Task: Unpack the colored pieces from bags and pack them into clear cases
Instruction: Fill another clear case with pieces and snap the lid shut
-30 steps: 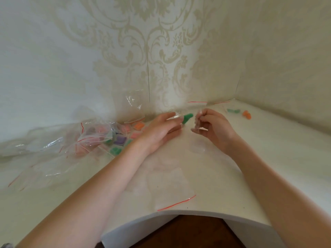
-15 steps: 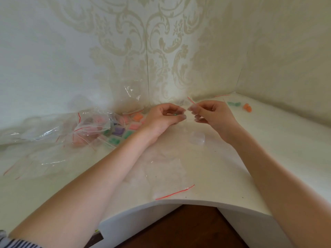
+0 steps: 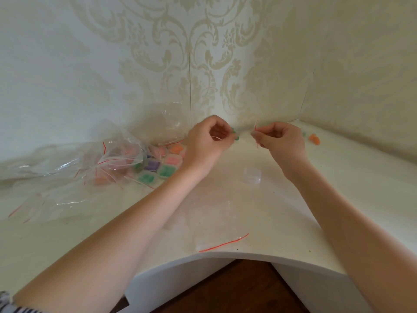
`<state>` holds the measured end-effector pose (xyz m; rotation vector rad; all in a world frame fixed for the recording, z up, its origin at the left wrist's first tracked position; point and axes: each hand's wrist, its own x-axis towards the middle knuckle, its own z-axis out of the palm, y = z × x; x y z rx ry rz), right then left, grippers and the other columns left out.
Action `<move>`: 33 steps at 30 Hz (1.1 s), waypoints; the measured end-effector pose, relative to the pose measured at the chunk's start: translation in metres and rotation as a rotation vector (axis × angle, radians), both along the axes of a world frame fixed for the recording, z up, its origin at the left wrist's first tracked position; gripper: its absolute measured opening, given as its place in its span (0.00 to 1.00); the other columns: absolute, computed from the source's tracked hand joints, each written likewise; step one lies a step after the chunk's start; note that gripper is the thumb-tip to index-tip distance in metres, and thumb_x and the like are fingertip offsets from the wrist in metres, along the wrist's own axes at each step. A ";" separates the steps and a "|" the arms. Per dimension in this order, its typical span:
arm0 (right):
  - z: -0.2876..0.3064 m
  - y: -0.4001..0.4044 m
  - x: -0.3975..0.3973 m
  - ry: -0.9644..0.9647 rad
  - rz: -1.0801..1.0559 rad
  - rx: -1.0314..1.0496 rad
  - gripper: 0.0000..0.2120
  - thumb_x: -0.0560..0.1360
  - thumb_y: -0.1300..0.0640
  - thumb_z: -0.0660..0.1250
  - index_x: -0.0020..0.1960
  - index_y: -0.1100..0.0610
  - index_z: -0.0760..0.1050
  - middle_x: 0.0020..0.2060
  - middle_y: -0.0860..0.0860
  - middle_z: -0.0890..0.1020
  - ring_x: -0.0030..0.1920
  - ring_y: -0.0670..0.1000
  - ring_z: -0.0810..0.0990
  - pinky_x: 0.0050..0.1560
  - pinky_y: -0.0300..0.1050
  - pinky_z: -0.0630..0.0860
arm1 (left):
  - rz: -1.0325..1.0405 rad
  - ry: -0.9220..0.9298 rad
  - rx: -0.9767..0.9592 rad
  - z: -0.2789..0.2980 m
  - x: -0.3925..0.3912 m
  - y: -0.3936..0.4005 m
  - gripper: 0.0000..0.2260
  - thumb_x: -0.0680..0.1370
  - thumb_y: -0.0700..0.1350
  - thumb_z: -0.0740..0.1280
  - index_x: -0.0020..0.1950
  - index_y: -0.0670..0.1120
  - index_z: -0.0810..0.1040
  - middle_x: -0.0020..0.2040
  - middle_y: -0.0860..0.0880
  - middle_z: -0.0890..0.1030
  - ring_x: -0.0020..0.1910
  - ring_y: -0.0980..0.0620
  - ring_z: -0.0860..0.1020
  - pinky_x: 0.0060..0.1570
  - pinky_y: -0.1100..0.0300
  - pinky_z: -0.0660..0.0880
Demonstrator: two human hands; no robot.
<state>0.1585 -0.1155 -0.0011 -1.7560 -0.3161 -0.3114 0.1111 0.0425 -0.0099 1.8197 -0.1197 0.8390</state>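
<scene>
My left hand [image 3: 209, 141] is raised above the white table, fingers curled, pinching a small clear bag with a green piece [image 3: 235, 135] showing at its fingertips. My right hand [image 3: 278, 137] pinches the other side of that small bag [image 3: 255, 132] by its red-striped edge, a little apart from the left. Under the hands an empty clear case [image 3: 252, 175] lies on the table [image 3: 338, 199]. Filled clear cases [image 3: 167, 164] holding pink, orange, green and purple pieces lie in a cluster to the left.
Crumpled clear bags [image 3: 67, 168] with red seal lines are piled at the left. Another flat clear bag [image 3: 222, 243] lies near the table's curved front edge. Loose orange [image 3: 314, 139] and green pieces sit at the far right by the wall corner.
Both hands have lifted off the table and drawn apart, each pinching one side of the small bag. The clear case now lies uncovered below them.
</scene>
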 end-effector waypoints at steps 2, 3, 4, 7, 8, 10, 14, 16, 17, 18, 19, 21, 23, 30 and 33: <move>0.001 0.005 -0.006 -0.072 0.034 -0.110 0.03 0.69 0.62 0.74 0.39 0.58 0.80 0.32 0.48 0.80 0.30 0.37 0.74 0.34 0.28 0.70 | -0.124 0.083 -0.043 -0.002 -0.003 -0.012 0.08 0.69 0.42 0.76 0.39 0.46 0.78 0.36 0.51 0.81 0.35 0.56 0.78 0.39 0.62 0.76; 0.001 0.007 -0.008 -0.106 0.052 -0.165 0.04 0.69 0.63 0.73 0.37 0.57 0.78 0.32 0.47 0.80 0.30 0.36 0.74 0.32 0.27 0.69 | -0.149 0.120 -0.060 -0.004 -0.004 -0.016 0.08 0.69 0.43 0.76 0.40 0.45 0.78 0.36 0.49 0.81 0.35 0.55 0.79 0.40 0.59 0.77; 0.000 0.008 -0.010 -0.137 0.061 -0.208 0.06 0.69 0.63 0.72 0.36 0.56 0.77 0.32 0.47 0.80 0.31 0.36 0.74 0.32 0.26 0.68 | -0.156 0.140 -0.087 -0.005 -0.004 -0.018 0.09 0.69 0.44 0.76 0.41 0.44 0.78 0.36 0.47 0.81 0.36 0.52 0.79 0.42 0.55 0.78; -0.002 0.011 -0.012 -0.167 0.090 -0.248 0.10 0.69 0.62 0.73 0.34 0.55 0.74 0.31 0.47 0.77 0.31 0.38 0.72 0.34 0.27 0.68 | -0.129 0.152 -0.185 -0.007 -0.002 -0.015 0.09 0.71 0.44 0.74 0.40 0.44 0.75 0.35 0.45 0.79 0.38 0.43 0.81 0.44 0.48 0.81; -0.002 0.012 -0.013 -0.169 0.109 -0.263 0.10 0.69 0.62 0.74 0.34 0.55 0.74 0.31 0.47 0.77 0.31 0.38 0.72 0.34 0.27 0.68 | -0.127 0.163 -0.202 -0.008 -0.001 -0.012 0.08 0.73 0.42 0.73 0.40 0.44 0.75 0.35 0.46 0.78 0.39 0.44 0.82 0.44 0.50 0.81; -0.003 0.013 -0.015 -0.169 0.147 -0.301 0.11 0.68 0.61 0.75 0.33 0.55 0.74 0.31 0.47 0.77 0.31 0.39 0.72 0.34 0.28 0.68 | -0.162 0.187 -0.221 -0.008 0.001 -0.010 0.06 0.75 0.39 0.71 0.39 0.43 0.76 0.38 0.46 0.79 0.40 0.46 0.82 0.43 0.54 0.81; -0.001 0.013 -0.016 -0.080 0.200 -0.258 0.10 0.69 0.60 0.75 0.34 0.56 0.75 0.31 0.49 0.78 0.31 0.43 0.74 0.36 0.33 0.72 | -0.268 0.229 -0.349 -0.006 -0.001 -0.010 0.04 0.76 0.37 0.68 0.42 0.38 0.78 0.38 0.42 0.81 0.36 0.52 0.81 0.41 0.61 0.81; 0.000 0.012 -0.015 0.010 0.253 -0.175 0.09 0.71 0.59 0.74 0.36 0.57 0.75 0.31 0.50 0.79 0.30 0.44 0.76 0.37 0.37 0.77 | -0.280 0.236 -0.390 -0.004 -0.001 -0.006 0.04 0.77 0.37 0.67 0.43 0.37 0.79 0.38 0.43 0.81 0.36 0.54 0.82 0.41 0.62 0.80; 0.000 0.012 -0.015 0.034 0.275 -0.135 0.09 0.73 0.58 0.72 0.37 0.57 0.74 0.31 0.49 0.79 0.30 0.43 0.77 0.37 0.38 0.79 | -0.270 0.229 -0.367 -0.004 0.000 -0.005 0.04 0.77 0.37 0.66 0.43 0.38 0.78 0.38 0.44 0.81 0.36 0.55 0.82 0.40 0.62 0.80; -0.001 0.013 -0.015 0.041 0.289 -0.107 0.09 0.74 0.58 0.70 0.38 0.58 0.73 0.31 0.49 0.79 0.30 0.43 0.77 0.37 0.40 0.80 | -0.245 0.218 -0.311 -0.005 0.000 -0.005 0.05 0.78 0.37 0.65 0.43 0.39 0.78 0.37 0.45 0.81 0.35 0.55 0.82 0.40 0.61 0.80; -0.002 0.014 -0.015 0.032 0.295 -0.099 0.09 0.76 0.58 0.68 0.39 0.58 0.71 0.31 0.49 0.78 0.29 0.44 0.76 0.38 0.43 0.80 | -0.210 0.206 -0.232 -0.005 -0.001 -0.006 0.06 0.79 0.37 0.64 0.42 0.40 0.77 0.36 0.46 0.81 0.34 0.54 0.81 0.39 0.59 0.81; -0.005 0.019 -0.018 -0.023 0.284 -0.140 0.09 0.79 0.59 0.64 0.41 0.58 0.68 0.32 0.51 0.76 0.30 0.46 0.75 0.38 0.47 0.79 | -0.144 0.198 -0.086 -0.006 -0.003 -0.011 0.08 0.80 0.38 0.61 0.41 0.44 0.74 0.35 0.47 0.79 0.33 0.53 0.80 0.36 0.57 0.80; -0.007 0.026 -0.025 -0.106 0.257 -0.188 0.09 0.80 0.60 0.59 0.42 0.57 0.65 0.31 0.50 0.74 0.30 0.46 0.74 0.36 0.48 0.78 | -0.114 0.204 0.005 -0.008 -0.005 -0.015 0.10 0.81 0.39 0.57 0.40 0.42 0.71 0.34 0.47 0.77 0.32 0.51 0.78 0.32 0.55 0.79; -0.014 0.035 -0.034 -0.304 0.137 -0.254 0.07 0.81 0.64 0.53 0.44 0.59 0.59 0.30 0.50 0.70 0.28 0.47 0.66 0.27 0.37 0.64 | -0.027 0.153 0.301 -0.005 -0.009 -0.019 0.11 0.81 0.41 0.54 0.38 0.44 0.64 0.34 0.47 0.73 0.33 0.45 0.74 0.37 0.42 0.75; -0.014 0.038 -0.037 -0.366 0.071 -0.271 0.06 0.80 0.66 0.53 0.44 0.61 0.59 0.30 0.49 0.68 0.29 0.47 0.63 0.27 0.34 0.62 | 0.010 0.154 0.374 -0.002 -0.011 -0.019 0.11 0.80 0.41 0.54 0.37 0.46 0.62 0.37 0.45 0.72 0.37 0.42 0.73 0.40 0.42 0.75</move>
